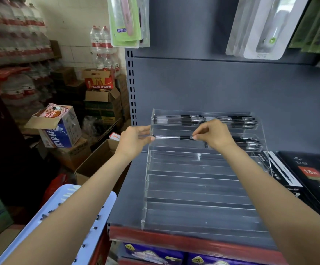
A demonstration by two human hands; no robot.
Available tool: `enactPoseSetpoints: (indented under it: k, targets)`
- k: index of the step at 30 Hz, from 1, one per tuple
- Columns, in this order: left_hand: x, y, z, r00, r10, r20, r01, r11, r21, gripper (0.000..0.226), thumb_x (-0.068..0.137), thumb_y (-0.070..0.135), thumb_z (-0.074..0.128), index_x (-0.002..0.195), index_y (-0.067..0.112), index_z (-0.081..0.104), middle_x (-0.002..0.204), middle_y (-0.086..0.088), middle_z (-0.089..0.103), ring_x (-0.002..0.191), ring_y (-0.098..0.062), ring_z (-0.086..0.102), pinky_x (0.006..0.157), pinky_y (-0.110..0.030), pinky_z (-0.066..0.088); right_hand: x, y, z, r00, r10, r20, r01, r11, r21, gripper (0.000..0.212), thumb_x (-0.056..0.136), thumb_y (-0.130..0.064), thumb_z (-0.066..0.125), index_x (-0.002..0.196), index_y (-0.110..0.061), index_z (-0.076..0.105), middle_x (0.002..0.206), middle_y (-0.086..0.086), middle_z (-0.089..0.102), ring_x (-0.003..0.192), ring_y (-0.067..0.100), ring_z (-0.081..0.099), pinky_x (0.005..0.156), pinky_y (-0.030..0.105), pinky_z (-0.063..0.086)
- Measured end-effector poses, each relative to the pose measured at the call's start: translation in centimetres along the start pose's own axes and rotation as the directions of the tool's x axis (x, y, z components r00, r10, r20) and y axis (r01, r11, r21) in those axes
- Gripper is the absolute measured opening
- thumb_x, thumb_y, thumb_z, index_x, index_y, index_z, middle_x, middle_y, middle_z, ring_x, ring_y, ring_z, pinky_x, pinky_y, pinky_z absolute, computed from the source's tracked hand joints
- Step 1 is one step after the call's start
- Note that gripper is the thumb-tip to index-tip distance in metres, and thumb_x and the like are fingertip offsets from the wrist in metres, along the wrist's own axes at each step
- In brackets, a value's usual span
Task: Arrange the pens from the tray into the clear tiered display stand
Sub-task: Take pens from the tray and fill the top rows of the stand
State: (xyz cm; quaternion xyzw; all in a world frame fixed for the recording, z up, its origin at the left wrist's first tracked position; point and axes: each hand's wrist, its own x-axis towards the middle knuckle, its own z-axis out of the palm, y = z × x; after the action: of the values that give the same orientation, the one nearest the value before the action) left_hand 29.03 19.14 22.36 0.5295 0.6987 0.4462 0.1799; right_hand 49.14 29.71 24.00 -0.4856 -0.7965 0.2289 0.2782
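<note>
Pale blue tray (59,199) low left, beside the shelf. Your left hand (134,139) fingertips pinch one end of the clear pen (171,137); right hand (213,135) pinches its other end, over the display stand (193,180)'s second tier.

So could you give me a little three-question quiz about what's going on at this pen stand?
1. True or false: both hands, the left hand and right hand, hold one pen between them.
2. Which tier of the clear stand is that pen going into, counting from the top?
3. The lower tiers are: A) full of pens, B) without pens, C) covered by boxes.

Key: 1 true. 2 the second, left half. 3 B.
</note>
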Motion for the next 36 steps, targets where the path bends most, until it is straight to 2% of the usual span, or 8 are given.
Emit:
enactPoseSetpoints:
  k: [5, 11, 15, 19, 21, 24, 30, 36]
  targets:
    - [0.2, -0.3, 0.1, 1.000, -0.007, -0.010, 0.007, 1.000, -0.016, 0.048, 0.084, 0.016, 0.066, 0.131, 0.014, 0.053, 0.128, -0.006, 0.060, 0.121, -0.019, 0.054, 0.108, -0.041, 0.038, 0.5, -0.6, 0.0, 0.997, 0.041, 0.060, -0.037, 0.997, -0.073, 0.007, 0.077, -0.008, 0.075, 0.084, -0.007, 0.075, 0.090, 0.009, 0.072, 0.088, 0.022, 0.067, 0.071, 0.022, 0.046]
    - [0.2, -0.5, 0.2, 0.998, -0.024, -0.065, 0.024, 1.000, 0.002, 0.045, 0.082, 0.021, 0.069, 0.125, 0.012, 0.059, 0.119, -0.007, 0.065, 0.113, -0.018, 0.059, 0.105, -0.040, 0.043, 0.5, -0.2, 0.0, 0.996, 0.025, 0.084, -0.022, 0.999, -0.042, 0.003, 0.079, -0.008, 0.073, 0.081, -0.006, 0.075, 0.078, 0.007, 0.070, 0.056, 0.002, 0.058, 0.053, 0.013, 0.045]
    - [-0.2, -0.2, 0.6, 0.987, 0.020, -0.161, 0.004, 0.989, 0.147, 0.034, 0.084, 0.027, 0.067, 0.115, 0.013, 0.065, 0.107, -0.002, 0.068, 0.093, -0.009, 0.059, 0.088, -0.027, 0.047, -0.1, 0.1, 0.2, 0.997, -0.077, 0.027, 0.077, 0.997, -0.002, 0.005, 0.082, -0.009, 0.069, 0.083, -0.006, 0.073, 0.086, 0.009, 0.071, 0.077, 0.014, 0.061, 0.075, 0.022, 0.046]
    - [-1.7, 0.6, 0.6, 0.966, 0.075, -0.247, -0.017, 0.973, 0.229, 0.023, 0.088, 0.026, 0.063, 0.110, 0.018, 0.064, 0.100, 0.007, 0.066, 0.088, -0.010, 0.063, 0.083, -0.032, 0.054, -1.7, -0.8, 1.1, 0.970, -0.233, -0.076, 0.237, 0.970, 0.052, 0.008, 0.085, -0.011, 0.065, 0.087, -0.012, 0.073, 0.086, 0.003, 0.071, 0.075, 0.013, 0.060, 0.072, 0.011, 0.044]
    - [-2.9, 0.8, 0.4, 0.963, 0.107, -0.248, -0.046, 0.970, 0.239, 0.019, 0.089, 0.024, 0.061, 0.107, 0.019, 0.064, 0.097, 0.009, 0.066, 0.086, -0.010, 0.063, 0.084, -0.037, 0.054, -2.8, -1.8, 1.8, 0.956, -0.283, -0.075, 0.288, 0.956, 0.059, 0.010, 0.085, -0.011, 0.065, 0.090, -0.014, 0.073, 0.087, 0.001, 0.068, 0.074, 0.011, 0.058, 0.067, 0.004, 0.038]
    - [-5.2, -0.1, -0.7, 0.966, 0.116, -0.231, -0.052, 0.962, 0.269, 0.017, 0.090, 0.021, 0.059, 0.105, 0.020, 0.065, 0.095, 0.007, 0.068, 0.085, -0.010, 0.062, 0.083, -0.036, 0.054, -5.0, -4.2, 3.6, 0.948, -0.316, -0.022, 0.317, 0.942, 0.112, 0.013, 0.086, -0.012, 0.063, 0.093, -0.017, 0.072, 0.089, 0.001, 0.066, 0.075, 0.010, 0.058, 0.068, 0.004, 0.039]
    - [-10.7, -8.0, -6.6, 0.963, -0.062, -0.264, 0.139, 0.949, 0.282, 0.012, 0.092, 0.027, 0.055, 0.093, 0.020, 0.065, 0.081, 0.001, 0.070, 0.077, -0.018, 0.065, 0.073, -0.040, 0.055, -10.0, -10.2, 11.3, 0.916, -0.372, 0.148, 0.346, 0.922, 0.175, 0.017, 0.091, -0.014, 0.056, 0.100, -0.018, 0.070, 0.095, 0.000, 0.063, 0.080, 0.009, 0.056, 0.070, 0.009, 0.040]
    - [-16.9, -19.6, -13.7, 0.946, -0.273, -0.173, 0.318, 0.884, 0.342, 0.014, 0.092, 0.031, 0.054, 0.092, 0.022, 0.065, 0.087, -0.005, 0.069, 0.083, -0.027, 0.064, 0.070, -0.039, 0.051, -14.9, -14.8, 23.8, 0.886, -0.307, 0.347, 0.260, 0.949, 0.177, 0.020, 0.094, -0.013, 0.050, 0.103, -0.012, 0.068, 0.097, 0.004, 0.065, 0.081, 0.011, 0.056, 0.078, 0.022, 0.044]
